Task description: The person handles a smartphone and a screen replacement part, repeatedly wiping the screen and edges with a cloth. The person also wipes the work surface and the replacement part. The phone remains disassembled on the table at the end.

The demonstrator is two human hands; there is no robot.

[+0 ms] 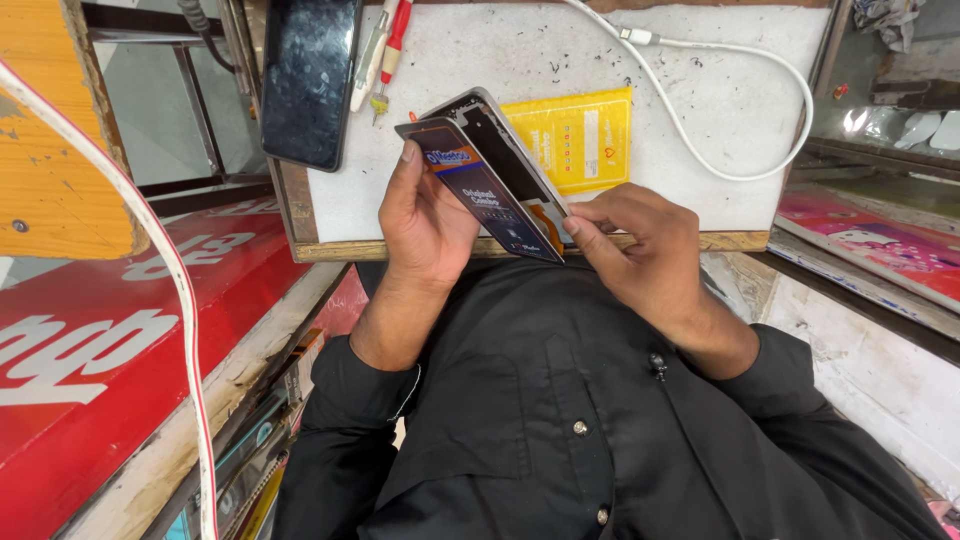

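My left hand [425, 215] grips a dark blue printed flat pack [485, 195] and, behind it, an opened phone body [500, 135] with a grey frame. Both are tilted up above the front edge of the white worktop [700, 110]. My right hand [640, 245] pinches the lower right corner of the phone and pack, where an orange flex strip [547, 216] shows. Black shirt sleeves cover both my forearms.
A dark phone [308, 80] lies at the worktop's left edge beside a red-handled screwdriver [390, 50] and a pale tool. A yellow packet [580, 135] lies behind my hands. A white cable [720, 110] loops at right. Red signboard [110, 340] at left.
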